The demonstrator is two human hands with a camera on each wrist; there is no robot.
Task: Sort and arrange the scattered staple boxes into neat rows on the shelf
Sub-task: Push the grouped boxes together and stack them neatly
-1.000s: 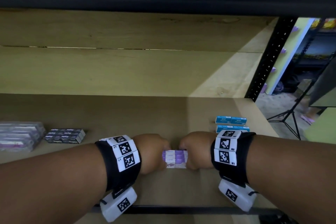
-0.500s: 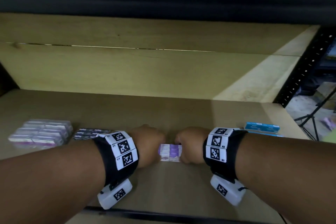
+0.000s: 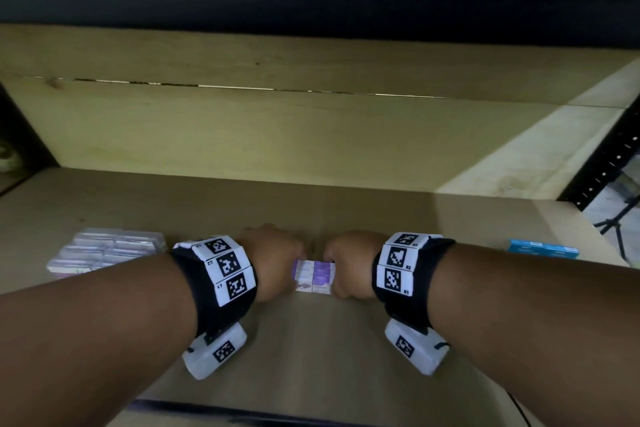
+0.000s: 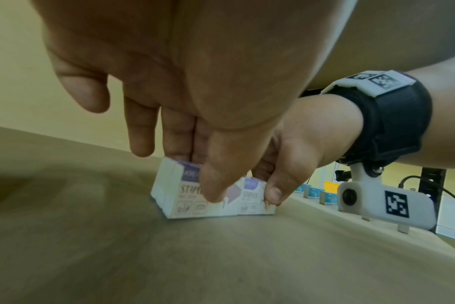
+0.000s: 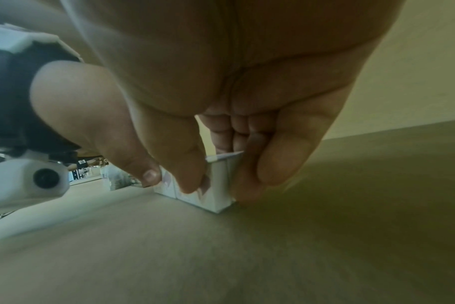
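A small block of white-and-purple staple boxes (image 3: 314,277) stands on the wooden shelf (image 3: 311,211), squeezed between my two hands. My left hand (image 3: 277,262) pinches its left end, thumb on the front face and fingers over the top and back (image 4: 195,174). My right hand (image 3: 349,265) pinches the right end the same way (image 5: 218,181). In the left wrist view the boxes (image 4: 213,202) show a printed front. The right wrist view shows only their white end corner (image 5: 220,193); the rest is hidden by fingers.
A stack of pale purple staple boxes (image 3: 107,248) lies on the shelf to the left of my left wrist. Blue staple boxes (image 3: 542,249) sit at the right end. A black perforated upright (image 3: 602,166) bounds the right side, and a dark rail (image 3: 242,412) edges the front.
Both hands have slid the gripped boxes leftward along the shelf, away from the blue boxes and nearer the pale stack. The grip is unchanged.
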